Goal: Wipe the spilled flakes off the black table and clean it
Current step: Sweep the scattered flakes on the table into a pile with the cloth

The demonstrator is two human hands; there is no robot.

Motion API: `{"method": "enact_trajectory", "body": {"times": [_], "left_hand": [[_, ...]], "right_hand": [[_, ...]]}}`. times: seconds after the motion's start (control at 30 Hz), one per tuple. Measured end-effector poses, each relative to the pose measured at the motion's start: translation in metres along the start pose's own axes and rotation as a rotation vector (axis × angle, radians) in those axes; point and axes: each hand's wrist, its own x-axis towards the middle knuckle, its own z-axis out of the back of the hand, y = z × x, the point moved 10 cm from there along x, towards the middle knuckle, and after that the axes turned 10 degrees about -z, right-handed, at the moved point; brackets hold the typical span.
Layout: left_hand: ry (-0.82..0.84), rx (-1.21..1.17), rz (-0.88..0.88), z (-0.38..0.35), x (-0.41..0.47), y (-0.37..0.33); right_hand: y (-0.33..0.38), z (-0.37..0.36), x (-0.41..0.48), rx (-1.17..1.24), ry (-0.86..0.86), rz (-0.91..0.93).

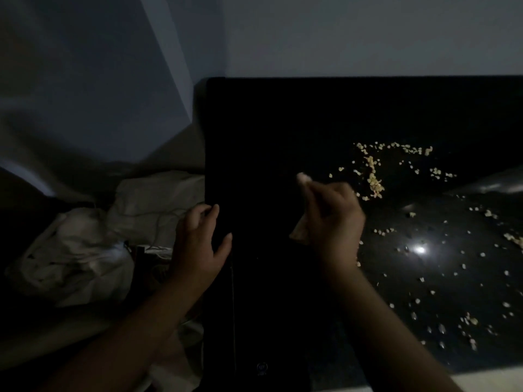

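Note:
The glossy black table [268,131] fills the middle and right of the dim view. Pale flakes [375,182] lie in a heap near its centre, and several more flakes [467,321] are scattered over its right side. My right hand [335,219] grips a crumpled pale cloth [302,230] above the table, just left of the heap; one end of the cloth sticks out above my fingers. My left hand [198,244] rests at the table's left edge, with loosely spread fingers and the thumb on the tabletop.
Crumpled pale bags or fabric [93,250] and thin cords lie left of the table. A wall stands behind. A bright light reflection [420,249] glares on the tabletop at right. A pale strip [486,380] runs along the near edge at bottom right.

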Motion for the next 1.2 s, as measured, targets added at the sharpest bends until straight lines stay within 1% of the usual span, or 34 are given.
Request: {"method": "enact_trajectory", "body": {"times": [0.13, 0.3, 0.37, 0.4, 0.5, 0.57, 0.67, 0.77, 0.87, 0.93, 1.0, 1.07, 1.2], "left_hand": [[0.02, 0.059, -0.02, -0.001, 0.001, -0.001], [0.021, 0.071, -0.044, -0.003, 0.001, -0.001], [0.009, 0.06, -0.032, -0.003, 0.0, 0.0], [0.006, 0.05, -0.024, -0.002, 0.0, 0.0], [0.004, 0.066, -0.02, -0.002, 0.001, -0.002], [0.007, 0.085, -0.024, -0.002, 0.002, -0.002], [0.013, 0.099, -0.021, -0.002, 0.002, -0.002], [0.019, 0.095, -0.003, -0.003, 0.002, 0.0], [0.026, 0.138, -0.01, -0.004, 0.001, 0.0], [0.033, 0.161, -0.015, -0.004, -0.001, -0.002], [0.038, 0.179, -0.006, -0.004, -0.002, -0.003], [0.058, 0.187, -0.004, -0.005, -0.002, -0.004], [0.101, 0.157, -0.015, -0.007, -0.004, -0.005]], "right_hand": [[-0.017, -0.041, -0.042, -0.054, 0.097, -0.006], [-0.023, -0.06, -0.041, -0.136, 0.041, 0.083], [-0.024, -0.056, -0.027, -0.18, 0.033, 0.128], [-0.032, -0.051, -0.014, -0.222, 0.026, 0.12], [-0.071, -0.024, 0.038, -0.359, -0.018, 0.013], [-0.089, 0.001, 0.065, -0.361, -0.042, -0.037], [-0.088, 0.028, 0.078, -0.288, -0.068, -0.069], [-0.063, 0.037, 0.052, -0.196, -0.1, -0.024], [-0.039, 0.019, -0.009, -0.142, 0.012, 0.018], [-0.03, 0.002, -0.052, -0.159, 0.093, 0.057], [-0.033, -0.013, -0.083, -0.16, 0.142, 0.084], [-0.046, -0.018, -0.095, -0.156, 0.141, 0.08], [-0.075, 0.005, -0.076, -0.279, 0.085, 0.035]]}}
